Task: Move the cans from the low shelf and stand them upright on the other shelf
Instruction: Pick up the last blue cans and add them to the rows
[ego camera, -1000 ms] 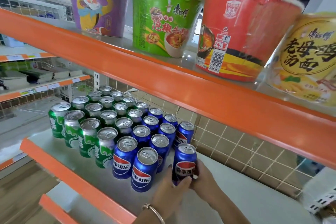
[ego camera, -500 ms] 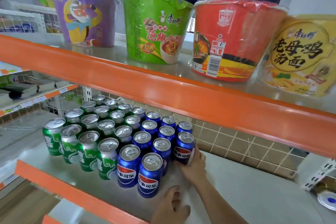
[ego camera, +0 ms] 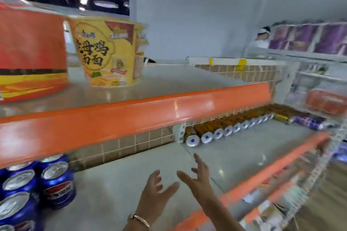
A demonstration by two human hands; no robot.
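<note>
**Inspector A:** What was recorded of the hands?

**Inspector B:** Both were seen raised above the grey shelf board (ego camera: 116, 189), empty. The left hand (ego camera: 155, 191) was noted with fingers spread apart and a thin bracelet (ego camera: 140, 219) at the wrist. The right hand (ego camera: 199, 180) was likewise found with fingers splayed, nothing gripped. Neither was touching a can.

**Inspector A:** And the cans?

**Inspector B:** Two groups were logged. Upright blue Pepsi cans (ego camera: 56, 184) were observed at the lower left, on the same board, under the orange shelf edge (ego camera: 131, 118); the red, white and blue roundel was legible, the characters beneath it blurred. A row of cans lying on their sides (ego camera: 225, 130) was recorded further right, against the tiled back panel (ego camera: 131, 140), silver ends facing outward. Their bodies appeared brown-gold; no brand could be read. More dark-blue cans (ego camera: 308, 121) were seen lying at the far end of that row, labels unreadable.

**Inspector A:** Anything on the upper shelf?

**Inspector B:** A yellow instant-noodle bowl (ego camera: 110, 52) was noted, printed in large black Chinese characters, of which 母鸡 and 面 were made out. Just beside it, a red noodle bowl (ego camera: 32, 52) was partly cut off by the frame edge; no print on it was legible. Purple packs (ego camera: 308, 39) were seen on a distant shelf, text too blurred to read.
</note>
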